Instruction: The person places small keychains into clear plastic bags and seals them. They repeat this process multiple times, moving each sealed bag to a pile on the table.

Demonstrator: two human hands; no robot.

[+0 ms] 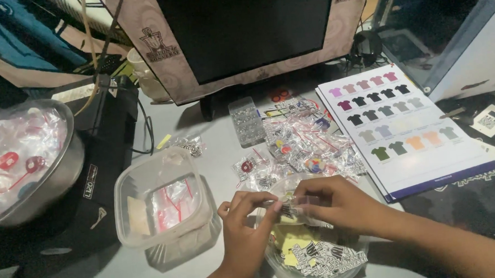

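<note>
My left hand (243, 221) and my right hand (332, 202) meet over a clear round bowl (276, 264) holding yellow paper pieces and black-and-white stickers (327, 256). Both hands pinch one small clear plastic packet (287, 205) with a dark sticker inside, thumbs and fingertips on its two ends. Just beyond the hands lies a heap of small sealed clear packets (304, 144), some with round coloured badges inside.
A clear square tub (163, 202) with packets stands left of my hands. A metal bowl (63, 171) full of packets sits far left beside a black box (108, 129). A dark monitor (253, 26) stands behind. A shirt colour chart (405, 131) lies right.
</note>
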